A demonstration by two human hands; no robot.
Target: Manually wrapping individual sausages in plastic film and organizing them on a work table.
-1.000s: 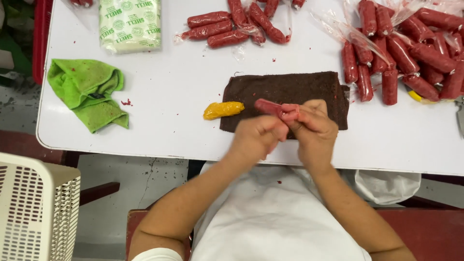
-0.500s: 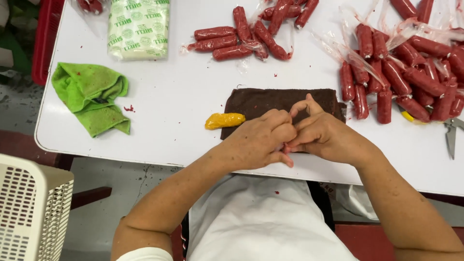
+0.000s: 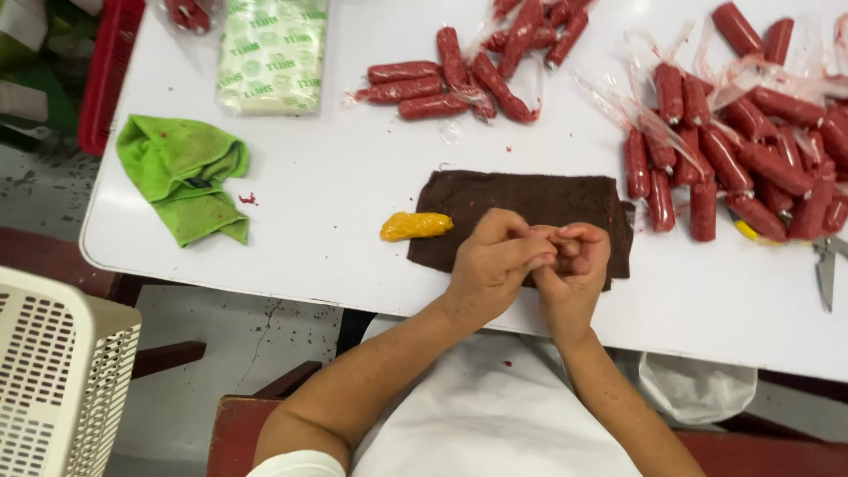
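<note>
My left hand and my right hand are pressed together over the near edge of a dark brown cloth on the white table. The fingers of both are curled tight and interlocked around something small that they hide. A yellow filled piece lies just left of the cloth, a short way from my left hand. Red sausages in clear plastic are piled to the right of the cloth, and several more red sausages lie at the back.
A crumpled green rag lies at the table's left. Behind it is a green-and-white packet, with a red crate off the table's left edge. Scissors lie at the far right. A cream perforated basket stands on the floor at lower left.
A second ago a red sausage showed between my fingers on the cloth. My hands have since closed over it and drawn together, and the sausage no longer shows.
</note>
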